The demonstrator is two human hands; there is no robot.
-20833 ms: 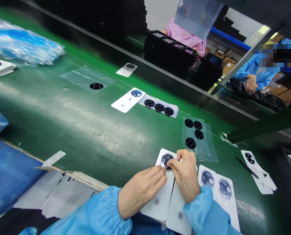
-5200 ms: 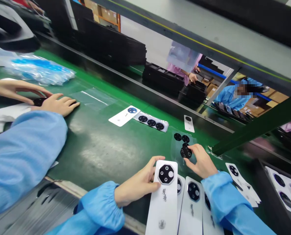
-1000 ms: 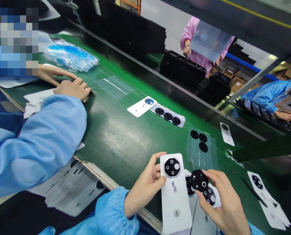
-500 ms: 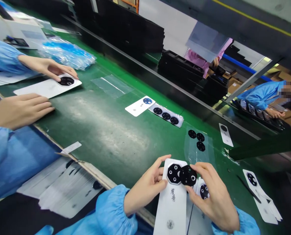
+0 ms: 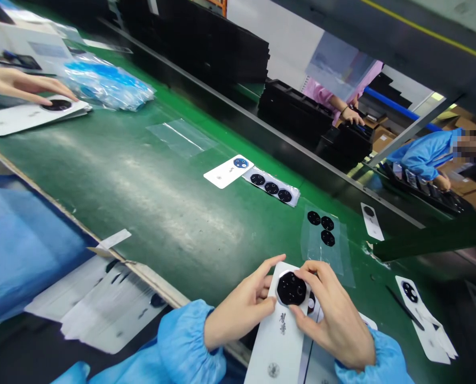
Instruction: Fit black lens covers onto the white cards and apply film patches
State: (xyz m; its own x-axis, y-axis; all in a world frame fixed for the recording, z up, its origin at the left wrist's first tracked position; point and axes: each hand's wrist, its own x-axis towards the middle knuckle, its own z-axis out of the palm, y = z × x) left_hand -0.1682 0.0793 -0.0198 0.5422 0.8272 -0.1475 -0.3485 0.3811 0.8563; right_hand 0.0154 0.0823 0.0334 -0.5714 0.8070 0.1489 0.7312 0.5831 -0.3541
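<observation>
My left hand [image 5: 242,309] grips the left edge of a white phone back cover [image 5: 276,341], thumb on its face and fingers behind. Over the octagonal camera area at its top lies a round black camera lens cover [image 5: 291,288]. Thumb and forefinger of my right hand [image 5: 338,320] pinch this lens cover at its right side. It appears lined up with the octagon; whether it lies fully flat I cannot tell. Another white cover shows partly beneath my right hand. Just beyond, three black lens covers [image 5: 326,238] rest on a clear film sheet [image 5: 308,250].
A white back cover [image 5: 222,176] touches a strip of black lens covers [image 5: 271,188] mid-bench. More white covers [image 5: 430,333] lie right. At far left a co-worker's hand [image 5: 22,85] touches stacked covers, near a bag of blue film [image 5: 108,82]. White sheets [image 5: 102,309] sit below the bench edge.
My right hand has moved left, bringing the lens cover from beside the octagon to over it. The co-worker's cover has shifted left onto a stack, and one of that person's hands has left view.
</observation>
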